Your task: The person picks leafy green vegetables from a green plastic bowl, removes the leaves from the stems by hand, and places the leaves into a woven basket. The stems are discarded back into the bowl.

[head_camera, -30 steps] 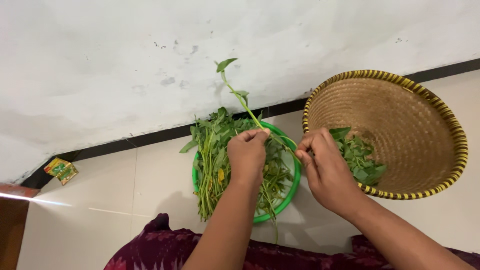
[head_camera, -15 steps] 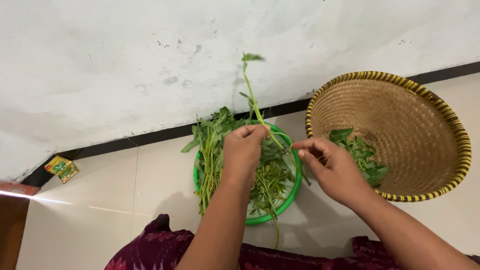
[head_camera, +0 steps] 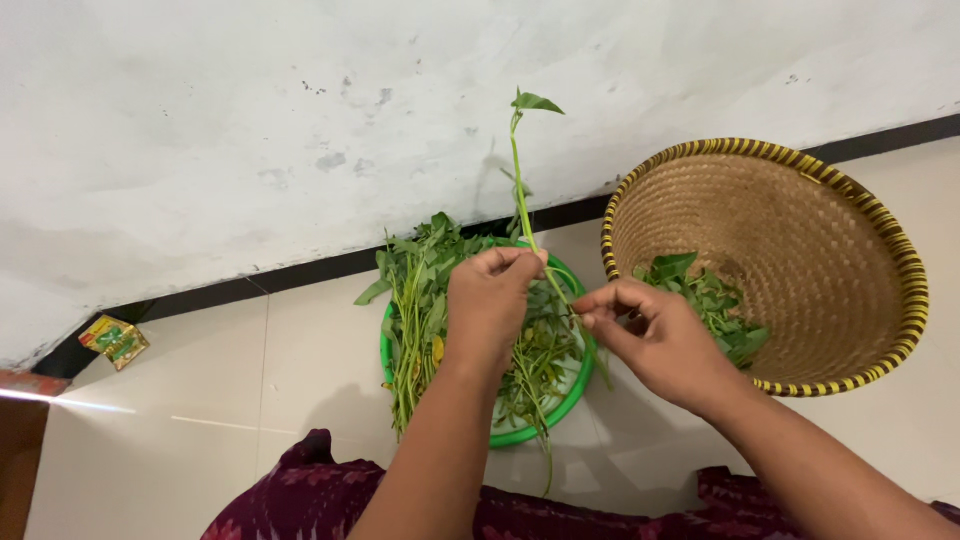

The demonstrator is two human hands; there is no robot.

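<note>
My left hand pinches a long green stalk that stands nearly upright, a small leaf at its tip. My right hand is just to the right, its thumb and forefinger closed on the stalk's lower part near the bowl's rim. Below both hands sits a green round bowl piled with leafy stalks. To the right a woven basket with a yellow and black rim holds a small heap of picked leaves.
A white wall with a dark baseboard runs behind the bowl and basket. A small yellow and green packet lies at the left by the wall. Pale floor tiles lie below. Dark red patterned cloth covers my lap at the bottom edge.
The stalk has swung from leaning left to nearly upright in my left hand. My right hand let go, drew back, then closed again on its lower part.
</note>
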